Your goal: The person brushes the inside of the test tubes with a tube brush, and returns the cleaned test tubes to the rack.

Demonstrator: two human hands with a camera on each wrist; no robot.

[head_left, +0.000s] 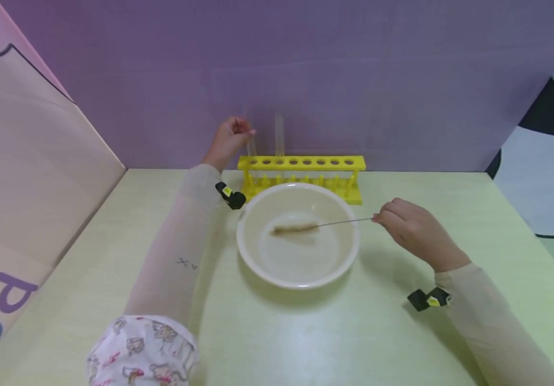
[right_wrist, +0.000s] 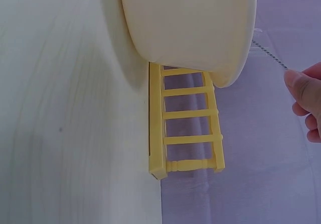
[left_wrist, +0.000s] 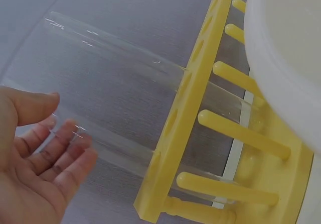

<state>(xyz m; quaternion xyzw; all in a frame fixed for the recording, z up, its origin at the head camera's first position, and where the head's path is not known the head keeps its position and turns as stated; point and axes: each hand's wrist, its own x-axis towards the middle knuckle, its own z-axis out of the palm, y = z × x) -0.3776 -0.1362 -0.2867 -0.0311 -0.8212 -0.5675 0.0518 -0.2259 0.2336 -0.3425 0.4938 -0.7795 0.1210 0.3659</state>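
A clear test tube [left_wrist: 120,148] stands in the end hole of a yellow test tube rack [head_left: 301,163]. My left hand [head_left: 230,140] is at its upper part, fingers loosely curved behind the glass, thumb apart from them at the tube's edge. Another clear test tube [head_left: 279,134] stands further along in the rack. With thumb and fingers, my right hand [head_left: 409,230] pinches the thin twisted-wire handle [right_wrist: 271,57] of a test tube brush. The brush's brown bristle head [head_left: 295,229] is over the inside of a cream basin [head_left: 298,285].
The basin stands on the pale table [head_left: 305,343], close in front of the rack. A purple cloth backdrop [head_left: 402,107] rises right behind the rack, with printed panels at both sides. Black-and-yellow straps [head_left: 428,299] are on both sleeves.
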